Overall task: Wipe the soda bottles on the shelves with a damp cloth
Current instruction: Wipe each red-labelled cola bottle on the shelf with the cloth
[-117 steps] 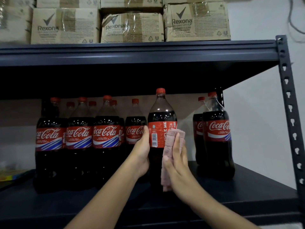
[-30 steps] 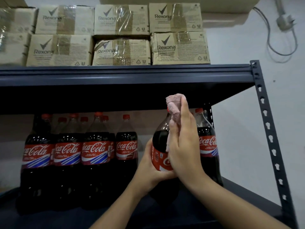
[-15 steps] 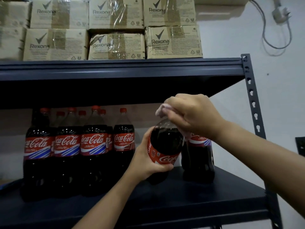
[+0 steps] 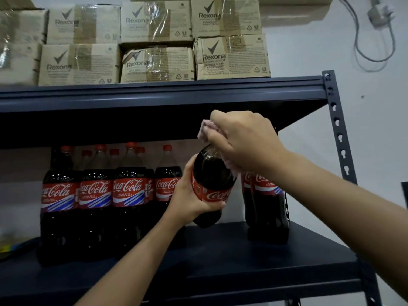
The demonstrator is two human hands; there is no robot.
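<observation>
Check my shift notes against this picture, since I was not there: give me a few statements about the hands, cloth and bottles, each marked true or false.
1. The left hand grips the tilted bottle around its red label. True.
2. The pink cloth lies flat on the lower shelf. False: the right hand holds it bunched over the top of the tilted bottle.
3. The cardboard boxes on the top shelf are printed Rexona. True.
4. The tilted bottle's red cap is plainly visible. False: cloth and right hand cover it.
5. Two bottles stand right of the tilted bottle. True.
</observation>
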